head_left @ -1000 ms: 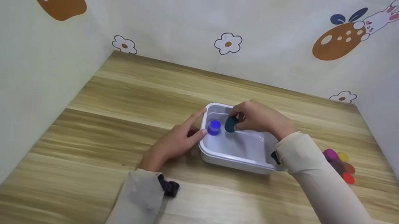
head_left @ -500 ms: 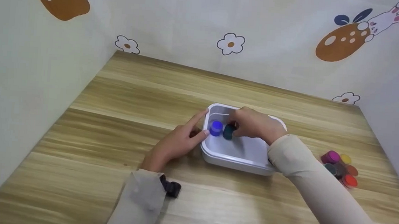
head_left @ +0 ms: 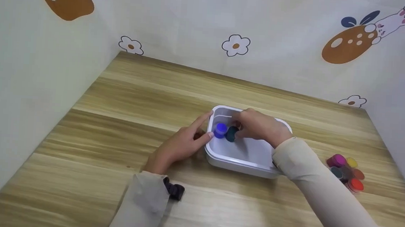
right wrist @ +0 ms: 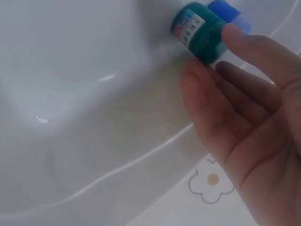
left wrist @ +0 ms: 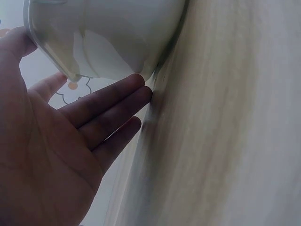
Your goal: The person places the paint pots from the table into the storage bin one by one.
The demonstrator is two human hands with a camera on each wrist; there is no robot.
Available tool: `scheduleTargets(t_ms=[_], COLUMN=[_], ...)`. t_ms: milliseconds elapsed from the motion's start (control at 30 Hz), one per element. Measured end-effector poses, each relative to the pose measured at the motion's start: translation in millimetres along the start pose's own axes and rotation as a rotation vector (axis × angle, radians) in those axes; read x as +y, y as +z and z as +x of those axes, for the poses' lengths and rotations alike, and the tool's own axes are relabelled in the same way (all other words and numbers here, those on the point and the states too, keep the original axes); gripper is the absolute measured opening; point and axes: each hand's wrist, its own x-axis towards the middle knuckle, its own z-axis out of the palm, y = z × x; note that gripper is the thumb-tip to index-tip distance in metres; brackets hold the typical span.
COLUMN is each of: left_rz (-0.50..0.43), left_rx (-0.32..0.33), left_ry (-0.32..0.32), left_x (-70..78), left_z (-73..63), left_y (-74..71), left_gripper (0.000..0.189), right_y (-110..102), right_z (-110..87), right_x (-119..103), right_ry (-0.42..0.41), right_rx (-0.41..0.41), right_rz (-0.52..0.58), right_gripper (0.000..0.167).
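Inside the white plastic container (head_left: 241,168), my right hand (head_left: 260,126) pinches a dark green paint pot (head_left: 232,134) between thumb and fingers. In the right wrist view this paint pot (right wrist: 200,33) lies tilted, showing a barcode label, with the thumb tip at its side. Right beside it stands a blue paint pot (head_left: 220,130), partly hidden behind the green one in the right wrist view. My left hand (head_left: 179,144) touches the container's left rim with thumb and index finger. In the left wrist view the left hand's other fingers (left wrist: 113,103) extend loosely beside the container's outer wall (left wrist: 108,42).
Several more paint pots (head_left: 356,184) stand clustered on the wooden table (head_left: 147,88) to the right of the container, partly behind the right sleeve (head_left: 325,193). Printed cloth walls (head_left: 180,23) enclose the table at the back and both sides.
My right hand has lowered the green paint pot into the container, to the blue one's side. The left hand has stayed at the rim. The view has shifted slightly.
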Motion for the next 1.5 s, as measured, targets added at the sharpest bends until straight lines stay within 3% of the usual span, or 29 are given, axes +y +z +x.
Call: scheduleTargets(t_ms=[267, 467, 567, 733, 967, 1067, 1267, 1500], left_rz=[0.007, -0.004, -0.006, -0.013, -0.01, -0.009, -0.026, -0.012], left_rx=[-0.01, 0.005, 0.008, 0.009, 0.007, 0.009, -0.001, -0.012], left_ry=[-0.041, -0.045, -0.036, -0.033, -0.034, -0.019, -0.01, -0.041], left_x=[2.1, 0.0, -0.9, -0.4, -0.8, -2.3, -2.3, -1.9], left_z=[3.2, 2.4, 2.3, 1.7, 1.5, 1.9, 1.5, 2.7], left_y=[2.2, 1.1, 0.9, -0.2, -0.1, 0.6, 1.9, 0.3], left_gripper=[0.065, 0.064, 0.064, 0.064, 0.063, 0.063, 0.063, 0.064], right_y=[-30.3, -48.0, -47.1, -33.9, 1.6, 22.3, 52.6, 73.3], right_z=[-33.6, -78.1, -105.8, -154.5, -211.8, -219.3, -212.9, -208.6], right_x=[15.2, 44.6, 63.4, 92.2, 132.4, 140.8, 145.4, 146.6], right_ry=[-0.01, -0.027, 0.009, 0.15, 0.449, 0.502, 0.467, 0.444], right_rx=[0.108, 0.339, 0.457, 0.576, 0.677, 0.696, 0.677, 0.575], right_rz=[0.109, 0.162, 0.152, 0.227, 0.389, 0.432, 0.535, 0.612], right_gripper=[0.031, 0.021, 0.019, 0.022, 0.034, 0.037, 0.034, 0.036])
